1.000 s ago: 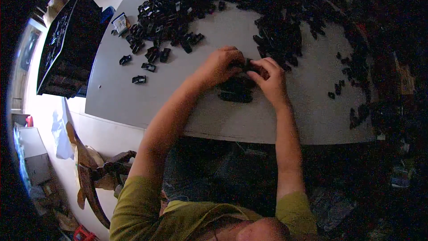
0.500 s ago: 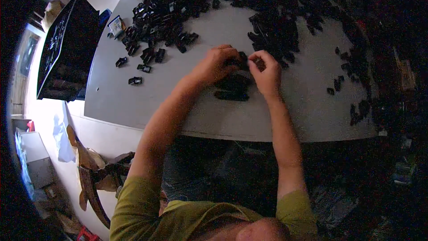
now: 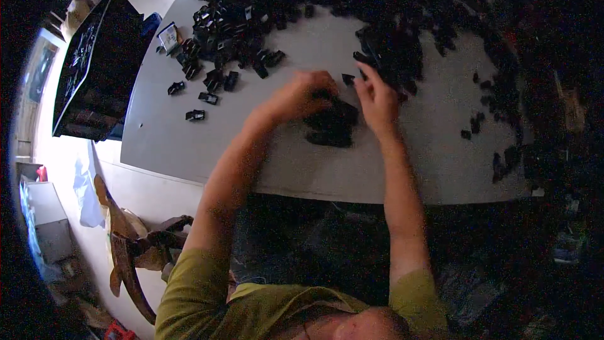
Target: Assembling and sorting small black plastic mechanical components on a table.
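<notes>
My left hand [image 3: 307, 93] is over the middle of the grey table, its fingers curled and slightly blurred; what they hold is hidden. Right below it lies a cluster of black plastic pieces [image 3: 332, 129]. My right hand [image 3: 379, 102] is just to the right, with index finger and thumb apart and nothing visible between them. The index fingertip reaches to the edge of a heap of dark, longish pieces [image 3: 393, 47]. One small black piece [image 3: 348, 79] shows between the two hands, near my right thumb.
A big heap of small black clip-like parts [image 3: 236, 22] covers the table's far left, with a few loose ones [image 3: 195, 115] nearer. A small white packet [image 3: 168, 38] lies beside it. More dark parts [image 3: 506, 157] run along the right edge. A large black box [image 3: 97, 66] stands left of the table [image 3: 170, 151].
My hands were close together at a small black piece. They have moved apart: the left slightly leftward, while the right has opened and stretched its index finger toward the far heap.
</notes>
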Motion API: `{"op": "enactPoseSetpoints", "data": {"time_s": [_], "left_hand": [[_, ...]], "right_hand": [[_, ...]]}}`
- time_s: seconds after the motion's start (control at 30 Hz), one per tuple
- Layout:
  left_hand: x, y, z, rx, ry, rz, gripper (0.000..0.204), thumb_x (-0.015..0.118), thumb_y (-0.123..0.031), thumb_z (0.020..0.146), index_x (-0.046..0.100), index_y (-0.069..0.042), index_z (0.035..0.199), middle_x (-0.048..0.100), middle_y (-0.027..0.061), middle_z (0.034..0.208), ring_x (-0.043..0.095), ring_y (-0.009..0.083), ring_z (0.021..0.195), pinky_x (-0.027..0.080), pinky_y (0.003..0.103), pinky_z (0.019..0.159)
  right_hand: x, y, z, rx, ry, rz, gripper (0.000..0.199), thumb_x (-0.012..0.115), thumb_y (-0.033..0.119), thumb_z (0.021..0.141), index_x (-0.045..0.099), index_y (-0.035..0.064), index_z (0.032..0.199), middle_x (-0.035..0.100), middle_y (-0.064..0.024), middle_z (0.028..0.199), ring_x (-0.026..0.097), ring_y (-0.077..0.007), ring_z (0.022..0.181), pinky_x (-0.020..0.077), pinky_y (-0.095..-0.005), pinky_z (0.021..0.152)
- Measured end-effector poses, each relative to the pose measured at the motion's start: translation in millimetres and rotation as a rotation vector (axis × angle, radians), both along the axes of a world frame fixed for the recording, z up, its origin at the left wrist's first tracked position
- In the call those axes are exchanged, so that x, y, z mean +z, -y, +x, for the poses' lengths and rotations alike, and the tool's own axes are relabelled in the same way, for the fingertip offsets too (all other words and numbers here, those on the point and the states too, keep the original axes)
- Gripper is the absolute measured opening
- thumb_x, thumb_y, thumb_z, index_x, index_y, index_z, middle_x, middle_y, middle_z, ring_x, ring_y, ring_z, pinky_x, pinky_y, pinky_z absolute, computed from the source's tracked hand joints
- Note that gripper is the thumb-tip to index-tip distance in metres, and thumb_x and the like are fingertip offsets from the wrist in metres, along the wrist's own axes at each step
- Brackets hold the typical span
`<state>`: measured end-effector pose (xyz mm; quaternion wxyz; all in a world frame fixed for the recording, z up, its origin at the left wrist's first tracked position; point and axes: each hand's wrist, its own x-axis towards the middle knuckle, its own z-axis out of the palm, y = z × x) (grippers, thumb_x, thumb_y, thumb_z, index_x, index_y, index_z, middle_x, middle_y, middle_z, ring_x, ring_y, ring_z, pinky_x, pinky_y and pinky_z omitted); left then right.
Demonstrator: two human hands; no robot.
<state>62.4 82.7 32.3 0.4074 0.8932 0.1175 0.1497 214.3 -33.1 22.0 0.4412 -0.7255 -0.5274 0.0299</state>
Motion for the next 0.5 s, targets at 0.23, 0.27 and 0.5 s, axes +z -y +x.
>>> {"op": "enactPoseSetpoints", "data": {"time_s": [0.23,0.27,0.5], "left_hand": [[1.3,-0.7,-4.4,0.017,0.096,0.05,0.024,0.064,0.0,0.062,0.059,-0.003,0.085,0.058,0.0133,0.088,0.055,0.0319,0.088,0.045,0.038,0.076],[1.4,-1.9,-4.7,0.04,0.09,0.062,0.023,0.063,0.001,0.061,0.059,-0.002,0.083,0.058,0.0136,0.086,0.055,0.0326,0.086,0.045,0.038,0.076],[-1.9,-2.3,-1.4,0.069,0.178,0.09,0.019,0.063,0.001,0.063,0.057,-0.002,0.081,0.057,0.0137,0.084,0.055,0.0333,0.081,0.045,0.038,0.072]], "right_hand": [[1.2,-2.2,-6.5,-0.041,0.231,-0.085,0.019,0.059,0.015,0.081,0.059,0.0081,0.099,0.057,-0.0107,0.078,0.057,-0.0239,0.068,0.0455,-0.0327,0.06],[2.2,0.8,-5.0,-0.036,0.232,-0.085,0.019,0.059,0.015,0.081,0.059,0.0081,0.099,0.057,-0.0107,0.078,0.057,-0.0239,0.068,0.0455,-0.0327,0.06],[-5.0,10.7,-3.0,-0.031,0.202,-0.062,0.023,0.06,0.006,0.078,0.058,0.0089,0.101,0.053,-0.0109,0.09,0.056,-0.0276,0.073,0.046,-0.0341,0.065]]}}
